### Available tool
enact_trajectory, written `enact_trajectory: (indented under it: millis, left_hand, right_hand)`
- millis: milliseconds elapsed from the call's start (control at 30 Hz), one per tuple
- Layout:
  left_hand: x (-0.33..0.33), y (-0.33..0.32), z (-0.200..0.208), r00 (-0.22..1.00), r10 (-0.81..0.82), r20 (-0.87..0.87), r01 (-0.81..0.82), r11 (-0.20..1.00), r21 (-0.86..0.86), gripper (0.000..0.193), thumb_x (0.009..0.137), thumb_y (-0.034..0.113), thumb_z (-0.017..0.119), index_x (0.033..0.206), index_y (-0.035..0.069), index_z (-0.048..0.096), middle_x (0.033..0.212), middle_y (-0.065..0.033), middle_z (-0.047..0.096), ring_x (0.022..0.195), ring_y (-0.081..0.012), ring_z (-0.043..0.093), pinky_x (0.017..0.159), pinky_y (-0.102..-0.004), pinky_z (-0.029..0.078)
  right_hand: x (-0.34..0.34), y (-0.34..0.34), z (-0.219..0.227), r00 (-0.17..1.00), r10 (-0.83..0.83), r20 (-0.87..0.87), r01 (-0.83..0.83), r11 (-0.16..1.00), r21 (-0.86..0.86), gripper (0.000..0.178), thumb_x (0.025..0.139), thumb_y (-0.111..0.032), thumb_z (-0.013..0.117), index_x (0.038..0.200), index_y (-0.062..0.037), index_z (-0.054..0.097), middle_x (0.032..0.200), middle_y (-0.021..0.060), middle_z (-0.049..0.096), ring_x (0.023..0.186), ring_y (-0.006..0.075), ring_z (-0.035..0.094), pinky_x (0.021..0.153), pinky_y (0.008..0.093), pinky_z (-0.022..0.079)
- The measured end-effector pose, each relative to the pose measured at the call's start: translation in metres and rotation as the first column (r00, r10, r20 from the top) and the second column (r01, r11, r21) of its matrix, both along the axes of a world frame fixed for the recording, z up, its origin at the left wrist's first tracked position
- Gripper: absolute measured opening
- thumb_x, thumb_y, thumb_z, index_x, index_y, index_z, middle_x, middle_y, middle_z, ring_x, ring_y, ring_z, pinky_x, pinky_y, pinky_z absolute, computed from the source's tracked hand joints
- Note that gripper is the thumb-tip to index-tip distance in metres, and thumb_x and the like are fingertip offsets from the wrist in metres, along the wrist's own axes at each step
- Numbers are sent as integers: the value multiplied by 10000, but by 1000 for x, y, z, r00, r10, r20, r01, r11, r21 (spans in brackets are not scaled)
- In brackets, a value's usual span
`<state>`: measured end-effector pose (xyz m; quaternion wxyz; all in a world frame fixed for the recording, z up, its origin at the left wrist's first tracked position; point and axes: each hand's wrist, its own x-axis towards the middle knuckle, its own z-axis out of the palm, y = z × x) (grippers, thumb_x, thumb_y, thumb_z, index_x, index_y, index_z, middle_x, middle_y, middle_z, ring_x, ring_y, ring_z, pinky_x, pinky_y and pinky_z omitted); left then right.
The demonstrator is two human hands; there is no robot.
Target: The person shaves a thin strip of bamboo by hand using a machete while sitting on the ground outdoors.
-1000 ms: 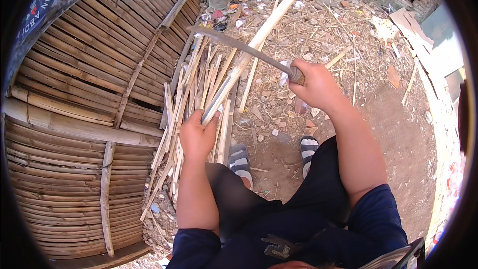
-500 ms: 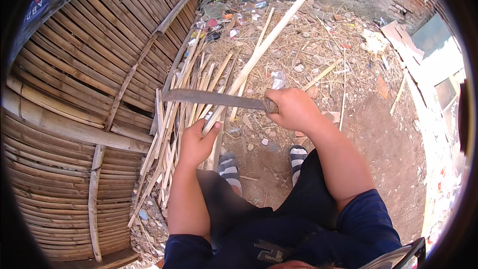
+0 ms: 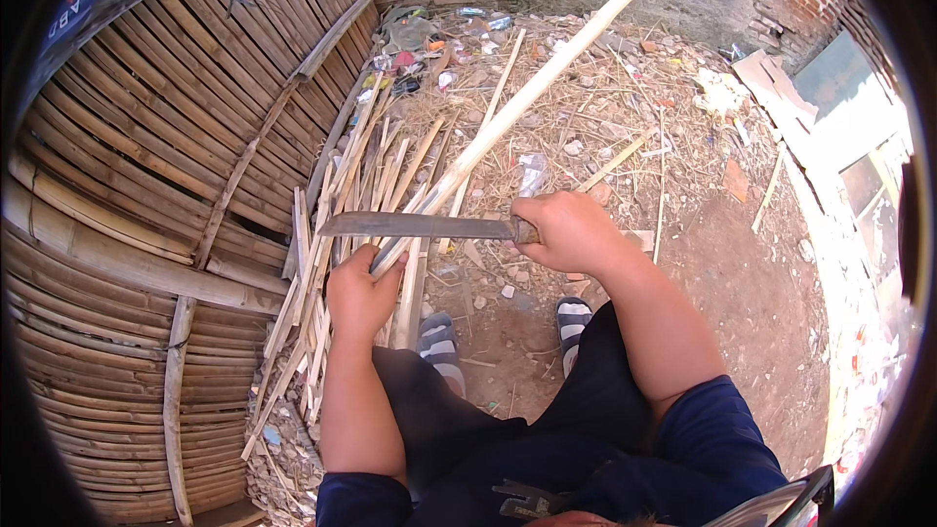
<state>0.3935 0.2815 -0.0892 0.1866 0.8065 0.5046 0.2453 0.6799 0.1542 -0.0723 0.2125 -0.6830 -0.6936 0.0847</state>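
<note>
Leaning at left, bamboo-slat fence, split strips heaped at its foot. Slanting up across the yard, long bamboo pole, near end clamped in left hand, steadied for cutting. Laid crosswise on it, machete, handle gripped tight in right hand.

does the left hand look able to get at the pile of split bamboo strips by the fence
Probably yes: the left hand grips the long bamboo pole, but the strips lie right beside it, nothing between.
</note>
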Motion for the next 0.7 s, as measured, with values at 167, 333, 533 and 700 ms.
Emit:
enact_trajectory:
  millis: [167, 333, 533, 700]
  left_hand:
    - [-4, -1, 0, 1000, -21, 10, 21, 1000, -1, 344, 871, 377, 840, 923, 48, 754, 740, -186, 706, 687, -393, 692, 650, -455, 528]
    - [1, 0, -1, 999, 21, -33, -22, 999, -32, 343, 872, 378, 841, 919, 50, 753, 734, -179, 704, 676, -381, 689, 642, -445, 525]
    - [1, -3, -3, 1000, -7, -5, 7, 1000, -11, 344, 871, 386, 840, 902, 56, 748, 726, -170, 702, 673, -378, 689, 638, -446, 524]
    - [3, -6, 0, 1000, -25, -13, 26, 999, 45, 340, 874, 383, 839, 902, 55, 752, 725, -165, 702, 668, -379, 687, 628, -445, 522]
  right_hand:
    - [39, 1, -3, 953, -207, -223, 222, 974, 46, 306, 881, -296, 820, 961, -39, 675, 768, 183, 688, 745, 397, 686, 715, 469, 543]
    - [40, 5, -7, 907, -301, -294, 321, 947, 18, 329, 893, -346, 785, 1002, -52, 685, 829, 224, 719, 824, 432, 713, 747, 516, 559]
    - [9, -2, 6, 994, -90, -63, 87, 995, -57, 339, 883, -339, 782, 1016, -48, 670, 826, 222, 711, 861, 453, 713, 759, 540, 566]
    - [59, -2, 4, 866, -394, -309, 436, 896, 80, 355, 897, -334, 786, 1052, -34, 679, 841, 240, 722, 831, 441, 718, 750, 511, 562]
